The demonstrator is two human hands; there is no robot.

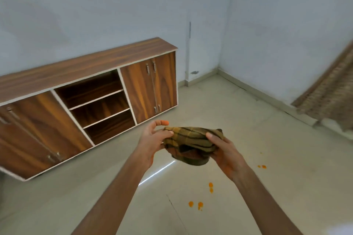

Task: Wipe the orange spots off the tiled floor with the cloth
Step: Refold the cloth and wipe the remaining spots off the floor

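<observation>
Nearest the camera, two bare forearms rise from the bottom edge toward the middle of the view, and between and to the right of them the tiled floor (pixel 114 206) carries the orange spots (pixel 191 204): a pair near the bottom centre, another pair a little farther and to the right, a small pair farther right again, and one faint fleck beyond that. All lie on the floor, apart from each other and well below the hands.

Above the floor, both hands hold the cloth (pixel 191 143) in the air. It is a bunched, olive-and-brown checked bundle whose long axis runs left to right between the hands, its far-right end rising to a small peak. The left hand (pixel 152 139) grips the left end, thumb on top of the fabric and the fingers curled beneath, with one fingertip stained orange and sticking up clear of the cloth. The right hand (pixel 227 154) holds the right end, thumb pressed on the top, the fingers wrapped under and hidden by the fabric. The underside of the bundle sags in shadow, and its folds are hard to separate.

Farther off on the left stands a low wooden cabinet (pixel 86 101) with closed doors at both ends and open shelves in the middle; its left end is cut off. At the far right a woven mat (pixel 330 91) leans against the pale wall (pixel 114 15), blurred. A yellowish object at the top left corner is cut off and cannot be identified.
</observation>
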